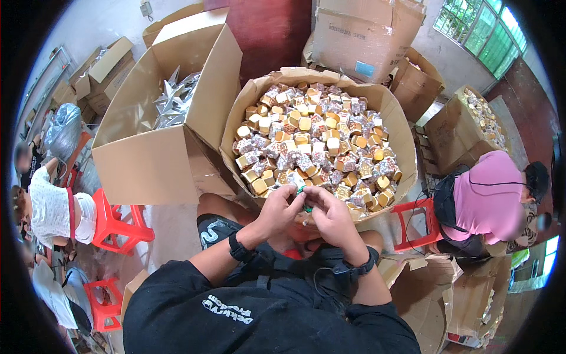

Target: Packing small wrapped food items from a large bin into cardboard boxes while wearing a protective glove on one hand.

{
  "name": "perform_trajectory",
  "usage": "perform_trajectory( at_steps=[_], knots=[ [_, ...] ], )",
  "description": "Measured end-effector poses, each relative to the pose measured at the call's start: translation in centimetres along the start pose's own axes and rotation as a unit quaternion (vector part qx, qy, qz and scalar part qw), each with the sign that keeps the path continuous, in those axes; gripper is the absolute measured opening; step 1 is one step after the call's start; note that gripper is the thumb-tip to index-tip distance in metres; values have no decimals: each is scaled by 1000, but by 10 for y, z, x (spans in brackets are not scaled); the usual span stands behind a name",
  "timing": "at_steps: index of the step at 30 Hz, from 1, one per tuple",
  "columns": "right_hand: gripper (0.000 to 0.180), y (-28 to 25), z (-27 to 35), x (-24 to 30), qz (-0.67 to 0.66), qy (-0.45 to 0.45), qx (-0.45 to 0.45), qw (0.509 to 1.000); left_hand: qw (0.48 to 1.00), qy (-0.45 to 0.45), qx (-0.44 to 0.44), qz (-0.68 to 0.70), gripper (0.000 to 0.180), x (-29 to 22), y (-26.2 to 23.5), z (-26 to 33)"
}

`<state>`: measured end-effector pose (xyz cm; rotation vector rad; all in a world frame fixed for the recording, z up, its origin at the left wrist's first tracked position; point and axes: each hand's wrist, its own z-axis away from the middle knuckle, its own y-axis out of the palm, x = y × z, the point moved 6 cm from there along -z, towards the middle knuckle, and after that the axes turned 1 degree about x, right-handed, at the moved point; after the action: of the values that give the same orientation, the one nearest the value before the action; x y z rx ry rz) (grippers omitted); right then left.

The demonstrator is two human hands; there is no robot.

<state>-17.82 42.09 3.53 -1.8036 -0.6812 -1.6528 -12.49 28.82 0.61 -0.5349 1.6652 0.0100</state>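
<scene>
Over the box of sweets [407,147], both hands' fingers [298,197] pinch one small green-wrapped sweet [306,206].

Black top with white lettering on the left sleeve, black band on each wrist, thin black cable beside the right wristband [370,259], black patterned shorts.

Grey concrete floor [177,227], red plastic stools [115,221], stacked cardboard boxes [365,35] (some open), green-barred window [483,29], daylight, dark red door [268,29]

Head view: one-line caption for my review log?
Both hands, left hand and right hand, pinch a small wrapped piece over a carton of wrapped cubes.
</scene>
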Motion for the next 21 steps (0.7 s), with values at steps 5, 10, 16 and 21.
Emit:
perform_trajectory(
  at_steps=[5, 10, 16, 21],
  knots=[
    [43, -1, 0, -8, 28, -56, -41, 997, 997, 32, -64, 34, 28, 3, 15, -7],
    [44, 7, 3, -6, 252, -109, -15, 962, 994, 86, -62, 7, 26, 3, 10, -14],
    [27, -10, -8, -54, 91, 20, 19, 995, 988, 133, 11, -71, 20, -3, 29, -5],
    [44, -54, -18, -80, -291, 83, -26, 953, 980, 125, 61, -145, 23, -10, 33, -18]
  ],
)
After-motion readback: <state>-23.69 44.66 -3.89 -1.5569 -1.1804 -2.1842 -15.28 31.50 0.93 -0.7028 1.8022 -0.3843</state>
